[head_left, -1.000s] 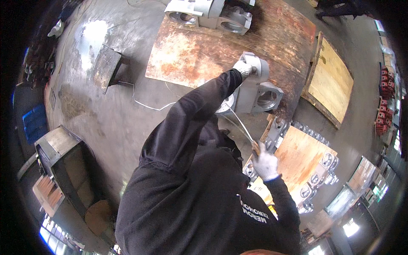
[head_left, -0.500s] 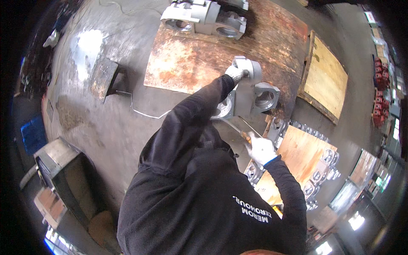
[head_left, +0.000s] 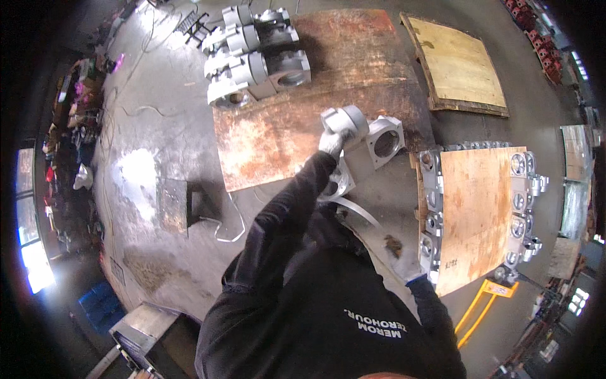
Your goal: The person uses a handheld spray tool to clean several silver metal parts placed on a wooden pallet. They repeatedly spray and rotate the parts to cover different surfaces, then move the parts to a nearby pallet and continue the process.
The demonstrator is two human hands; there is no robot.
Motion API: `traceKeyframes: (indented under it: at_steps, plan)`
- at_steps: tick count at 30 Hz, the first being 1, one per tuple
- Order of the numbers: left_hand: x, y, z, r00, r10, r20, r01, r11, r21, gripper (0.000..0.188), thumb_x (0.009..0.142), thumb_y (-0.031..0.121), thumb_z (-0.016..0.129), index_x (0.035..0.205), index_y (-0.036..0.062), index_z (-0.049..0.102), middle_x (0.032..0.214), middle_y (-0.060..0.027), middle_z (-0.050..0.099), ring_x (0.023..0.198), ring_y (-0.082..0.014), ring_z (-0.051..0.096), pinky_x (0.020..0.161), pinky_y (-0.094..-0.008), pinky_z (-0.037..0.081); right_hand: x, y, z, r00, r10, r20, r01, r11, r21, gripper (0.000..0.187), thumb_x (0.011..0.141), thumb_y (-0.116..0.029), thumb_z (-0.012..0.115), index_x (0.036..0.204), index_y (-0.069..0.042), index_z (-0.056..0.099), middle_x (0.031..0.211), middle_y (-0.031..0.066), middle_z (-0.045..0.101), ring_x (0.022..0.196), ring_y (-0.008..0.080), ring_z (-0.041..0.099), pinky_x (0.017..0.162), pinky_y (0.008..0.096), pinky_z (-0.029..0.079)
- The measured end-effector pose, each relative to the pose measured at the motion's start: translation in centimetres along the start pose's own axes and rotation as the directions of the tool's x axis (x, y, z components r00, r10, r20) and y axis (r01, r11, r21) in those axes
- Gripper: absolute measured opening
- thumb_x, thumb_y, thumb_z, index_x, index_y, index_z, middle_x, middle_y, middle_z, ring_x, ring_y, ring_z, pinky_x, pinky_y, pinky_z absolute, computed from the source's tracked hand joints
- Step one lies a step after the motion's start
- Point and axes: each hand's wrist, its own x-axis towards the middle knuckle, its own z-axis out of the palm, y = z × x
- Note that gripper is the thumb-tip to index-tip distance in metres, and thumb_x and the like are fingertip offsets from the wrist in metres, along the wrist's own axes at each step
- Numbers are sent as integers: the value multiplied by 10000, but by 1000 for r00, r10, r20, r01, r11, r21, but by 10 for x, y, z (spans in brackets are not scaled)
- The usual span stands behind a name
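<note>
Stained tabletop bore three far castings and, at its near edge, one gripped casting, long axis slanting near-left to far-right. Left hand clamped it; the right hand's grip (badly blurred) I couldn't tell.

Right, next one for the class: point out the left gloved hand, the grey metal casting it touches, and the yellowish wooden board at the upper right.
Left gloved hand [head_left: 330,143]: head view, middle of the glove.
Grey metal casting [head_left: 359,155]: head view, body beside the square flange.
Yellowish wooden board [head_left: 459,62]: head view, middle of its flat top.
</note>
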Motion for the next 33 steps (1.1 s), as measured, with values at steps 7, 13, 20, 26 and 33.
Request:
traceKeyframes:
  at_steps: [7, 13, 20, 26, 33]
  plan:
    - [-21, 8, 18, 986, -125, 114, 151, 953, -264, 764, 957, 558, 482, 1447, 0, 304, 1388, -167, 464, 1184, -307, 549, 977, -377, 491, -40, 21, 17, 955, 230, -186, -203, 967, 153, 284, 889, -184, 656, 1136, -47, 622, 1016, 175, 689, 999, 325, 665, 814, 360, 507]
    - [-5, -18, -24, 889, 271, 369, -455, 436, 777, 362, 892, 113, 638, 1122, 29, 372, 901, -111, 646, 813, -292, 649, 674, -402, 521, -14, 56, 34, 953, 54, -299, -5, 987, 161, 240, 925, -167, 618, 1109, -14, 623, 910, 122, 687, 841, 237, 677, 731, 326, 517]
    - [-35, 49, 53, 983, -165, 83, 156, 982, 109, 390, 985, 398, 540, 1060, 16, 554, 884, -86, 665, 804, -184, 634, 695, -308, 506, 8, 66, -39, 809, 522, -270, -310, 770, 558, 243, 985, -190, 545, 1176, -45, 579, 690, -4, 567, 518, 123, 532, 512, 290, 463]
    - [-34, 95, 75, 878, -473, -78, 467, 881, -79, 605, 968, 518, 451, 1321, 26, 472, 1166, -135, 612, 1004, -269, 632, 797, -398, 536, 22, 72, -58, 762, 533, -367, -162, 706, 690, 230, 1004, -204, 511, 1147, -26, 538, 642, 31, 556, 519, 124, 567, 490, 265, 462]
    - [-38, -34, 62, 984, -137, -112, 161, 957, 243, 409, 957, 430, 566, 1053, 35, 606, 874, -63, 637, 772, -159, 607, 629, -291, 504, 79, 101, -64, 730, 578, -364, -171, 670, 722, 235, 1010, -210, 504, 1170, -41, 534, 651, 26, 565, 555, 111, 564, 533, 257, 469]
